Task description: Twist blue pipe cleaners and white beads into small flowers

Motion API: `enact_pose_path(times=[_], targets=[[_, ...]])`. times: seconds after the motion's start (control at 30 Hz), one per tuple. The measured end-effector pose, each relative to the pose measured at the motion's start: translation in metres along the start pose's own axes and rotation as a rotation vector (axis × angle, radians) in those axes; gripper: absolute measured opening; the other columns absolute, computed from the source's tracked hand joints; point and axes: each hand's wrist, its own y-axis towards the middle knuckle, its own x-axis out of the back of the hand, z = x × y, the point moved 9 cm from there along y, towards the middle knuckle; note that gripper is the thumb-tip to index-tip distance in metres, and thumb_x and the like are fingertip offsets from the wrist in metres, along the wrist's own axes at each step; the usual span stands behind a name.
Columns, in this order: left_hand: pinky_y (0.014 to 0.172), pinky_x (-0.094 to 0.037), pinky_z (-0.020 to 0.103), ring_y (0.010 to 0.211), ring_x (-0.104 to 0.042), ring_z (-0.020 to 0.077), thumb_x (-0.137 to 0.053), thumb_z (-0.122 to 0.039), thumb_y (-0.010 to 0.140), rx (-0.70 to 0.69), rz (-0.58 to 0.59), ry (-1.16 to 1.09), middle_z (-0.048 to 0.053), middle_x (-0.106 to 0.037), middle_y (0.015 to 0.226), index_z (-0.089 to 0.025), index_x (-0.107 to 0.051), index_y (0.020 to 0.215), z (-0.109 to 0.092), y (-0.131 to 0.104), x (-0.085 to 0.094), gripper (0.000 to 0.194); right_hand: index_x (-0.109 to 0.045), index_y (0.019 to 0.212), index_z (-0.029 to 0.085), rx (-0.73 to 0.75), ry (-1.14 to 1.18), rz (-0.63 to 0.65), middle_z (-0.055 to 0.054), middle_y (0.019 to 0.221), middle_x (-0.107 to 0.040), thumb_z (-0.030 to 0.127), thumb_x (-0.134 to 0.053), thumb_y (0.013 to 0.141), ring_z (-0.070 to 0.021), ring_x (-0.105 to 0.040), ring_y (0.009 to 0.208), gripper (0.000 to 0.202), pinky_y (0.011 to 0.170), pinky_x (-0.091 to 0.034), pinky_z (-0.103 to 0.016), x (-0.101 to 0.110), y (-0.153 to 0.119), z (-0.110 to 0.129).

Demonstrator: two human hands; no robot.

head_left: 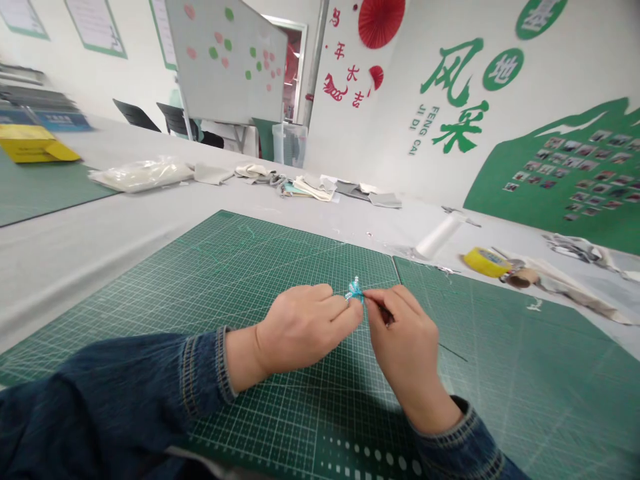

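Observation:
A small light-blue piece with clear beads (pixel 355 289) stands up between my two hands, above the green cutting mat (pixel 210 280). My left hand (pixel 307 327) is closed, its thumb and forefinger pinching the lower left of the beaded piece. From the other side my right hand (pixel 403 347) pinches at the piece's right edge with thumb and fingertips. A thin dark strand (pixel 453 352) shows past the right hand, over the mat; whether it runs from the fingers I cannot tell. The beaded piece's lower part is hidden by the fingers.
A second cutting mat (pixel 500 360) adjoins on the right. Beyond lie a white roll (pixel 440 235), yellow tape (pixel 487 262) and a cardboard tube (pixel 523 278). Fabric scraps (pixel 315 188) and a plastic bag (pixel 145 175) line the back. A yellow box (pixel 35 143) stands far left.

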Motion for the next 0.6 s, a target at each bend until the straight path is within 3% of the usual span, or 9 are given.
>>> enact_pose_path(times=[0.13, 0.3, 0.43, 0.53, 0.6], targets=[[0.051, -0.034, 0.032, 0.057, -0.042, 0.0151, -0.052, -0.014, 0.094, -0.07, -0.024, 0.01, -0.002, -0.052, 0.062, -0.015, -0.067, 0.089, 0.006, 0.006, 0.007, 0.016, -0.067, 0.088, 0.018, 0.047, -0.021, 0.076, -0.003, 0.082, -0.062, 0.016, -0.055, 0.092, -0.0177, -0.059, 0.074, 0.013, 0.068, -0.045, -0.031, -0.009, -0.004, 0.006], [0.052, -0.033, 0.031, 0.059, -0.042, 0.015, -0.049, -0.015, 0.096, -0.065, 0.008, -0.029, -0.002, -0.053, 0.062, -0.017, -0.068, 0.092, 0.02, 0.004, 0.0, 0.02, -0.066, 0.088, 0.017, 0.117, 0.002, 0.153, -0.004, 0.083, -0.062, 0.015, -0.052, 0.093, -0.0179, -0.058, 0.074, 0.014, 0.067, -0.045, -0.031, -0.016, -0.007, 0.016], [0.058, -0.037, 0.028, 0.064, -0.049, 0.0136, -0.051, -0.023, 0.097, 0.128, 0.066, -0.149, -0.002, -0.059, 0.065, -0.021, -0.07, 0.094, 0.044, 0.0, -0.018, 0.019, -0.066, 0.087, 0.016, 0.168, 0.1, 0.204, -0.005, 0.083, -0.062, 0.013, -0.052, 0.094, -0.0181, -0.058, 0.076, 0.016, 0.07, -0.046, -0.032, -0.017, -0.007, 0.024], [0.066, -0.041, 0.026, 0.074, -0.058, 0.0127, -0.056, -0.029, 0.095, 0.316, 0.11, -0.374, -0.001, -0.069, 0.077, -0.022, -0.072, 0.091, 0.063, -0.002, -0.034, 0.018, -0.066, 0.088, 0.017, 0.175, 0.185, 0.222, -0.004, 0.084, -0.062, 0.013, -0.052, 0.094, -0.0174, -0.058, 0.077, 0.016, 0.071, -0.046, -0.032, -0.017, -0.006, 0.026], [0.068, -0.042, 0.025, 0.075, -0.06, 0.0123, -0.061, -0.029, 0.091, 0.451, 0.199, -0.575, -0.002, -0.071, 0.08, -0.022, -0.073, 0.088, 0.075, -0.005, -0.049, 0.015, -0.067, 0.09, 0.017, 0.176, 0.243, 0.237, -0.004, 0.085, -0.062, 0.012, -0.052, 0.094, -0.0165, -0.058, 0.077, 0.016, 0.071, -0.046, -0.031, -0.016, -0.006, 0.027]])
